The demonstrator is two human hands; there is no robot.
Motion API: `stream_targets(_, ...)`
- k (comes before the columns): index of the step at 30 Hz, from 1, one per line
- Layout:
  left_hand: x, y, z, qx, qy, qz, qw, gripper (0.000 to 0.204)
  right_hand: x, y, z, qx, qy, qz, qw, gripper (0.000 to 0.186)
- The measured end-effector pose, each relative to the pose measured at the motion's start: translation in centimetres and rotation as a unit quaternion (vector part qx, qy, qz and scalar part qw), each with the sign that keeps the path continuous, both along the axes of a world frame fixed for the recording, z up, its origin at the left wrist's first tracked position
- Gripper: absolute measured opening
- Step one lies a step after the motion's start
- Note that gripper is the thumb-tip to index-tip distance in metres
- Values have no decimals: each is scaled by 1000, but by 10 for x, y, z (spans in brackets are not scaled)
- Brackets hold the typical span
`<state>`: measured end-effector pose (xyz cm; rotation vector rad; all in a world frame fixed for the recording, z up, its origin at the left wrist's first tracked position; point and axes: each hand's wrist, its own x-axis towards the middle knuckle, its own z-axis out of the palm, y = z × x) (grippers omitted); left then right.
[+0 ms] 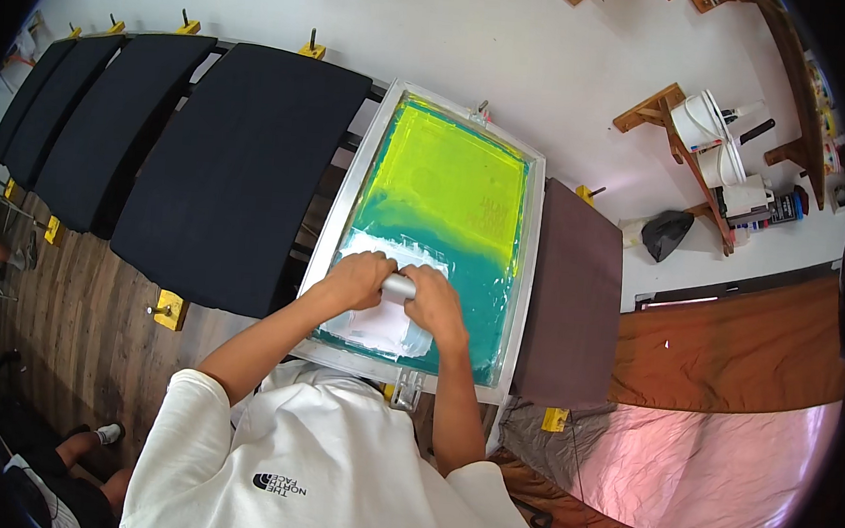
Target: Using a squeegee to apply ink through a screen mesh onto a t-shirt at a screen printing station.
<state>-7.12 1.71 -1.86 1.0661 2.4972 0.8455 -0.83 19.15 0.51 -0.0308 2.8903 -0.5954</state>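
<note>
Both my hands are wrapped round the silver handle of a squeegee (pixel 400 287), my left hand (pixel 362 278) at its left end and my right hand (pixel 432 303) at its right. The squeegee is over a screen printing frame (pixel 353 192) with pale metal sides. White ink (pixel 365 326) is spread over the near left part of its mesh, around and below my hands. The mesh (pixel 478 306) is teal nearby and yellow-green toward the far end. My hands hide the squeegee's blade.
Several black-covered printing boards (pixel 245 156) stand in a row to the left, with yellow clamps (pixel 170 311) at their ends. A brownish board (pixel 575 302) adjoins the frame's right side. White buckets (pixel 699 121) sit on a wall shelf. Another person's leg (pixel 82 446) shows at lower left.
</note>
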Motion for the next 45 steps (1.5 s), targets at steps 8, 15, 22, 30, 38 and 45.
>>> stream_targets(8, 106, -40, 1, 4, 49, -32, 998, 55, 106, -40, -7, -62, 35, -14, 997, 62)
stream_targets(15, 61, -31, 29, -13, -43, -41, 998, 27, 65, -25, 19, -14, -37, -3, 999, 39)
stream_targets(22, 18, -6, 1, 16, 32, 27, 999, 41, 10, -12, -3, 3, 61, -22, 998, 35)
stream_targets(30, 107, -47, 11, 7, 0, -26, 1000, 65, 107, -51, -2, -76, 77, -53, 993, 43)
stream_targets(38, 60, -31, 25, -3, -29, -34, 999, 52, 61, -27, 20, -31, 31, -17, 999, 38)
stream_targets(45, 34, -12, -3, 43, 69, 13, 997, 44, 29, -16, -12, -6, 83, -27, 996, 45)
